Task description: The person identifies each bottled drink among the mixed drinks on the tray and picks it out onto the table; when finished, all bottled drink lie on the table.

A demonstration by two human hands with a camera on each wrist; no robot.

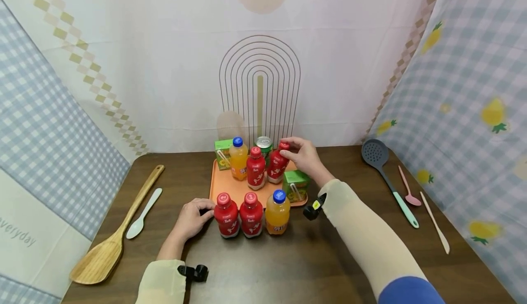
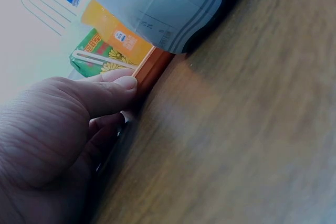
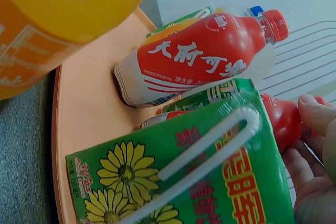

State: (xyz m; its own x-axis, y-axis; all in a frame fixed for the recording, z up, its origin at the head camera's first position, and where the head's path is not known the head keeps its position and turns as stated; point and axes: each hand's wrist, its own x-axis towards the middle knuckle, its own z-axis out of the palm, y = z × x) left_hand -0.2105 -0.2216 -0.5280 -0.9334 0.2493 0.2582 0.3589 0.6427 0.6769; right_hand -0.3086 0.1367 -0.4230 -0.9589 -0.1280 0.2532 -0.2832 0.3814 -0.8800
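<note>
My right hand point(image 1: 305, 157) grips a red cola bottle point(image 1: 276, 167) by its neck and cap, at the back right of an orange tray point(image 1: 225, 191). The bottle leans slightly. In the right wrist view, thumb and fingers wrap the bottle's neck, its lower part hidden behind a green drink carton point(image 3: 173, 166). My left hand point(image 1: 192, 219) pinches the tray's left front edge, thumb on the rim point(image 2: 149, 72). Beside that bottle on the tray stand another red bottle point(image 1: 256, 171), an orange drink bottle point(image 1: 239, 160), a green can point(image 1: 264, 143) and a second carton point(image 1: 223, 150).
Before the tray stand two red bottles point(image 1: 227, 217) point(image 1: 251, 217) and an orange drink bottle point(image 1: 277, 214). To the left lie a wooden spatula point(image 1: 117, 235) and a white spoon point(image 1: 143, 214). A grey skimmer point(image 1: 383, 171), a pink spoon point(image 1: 409, 192) and a thin wooden stick point(image 1: 434, 221) lie right.
</note>
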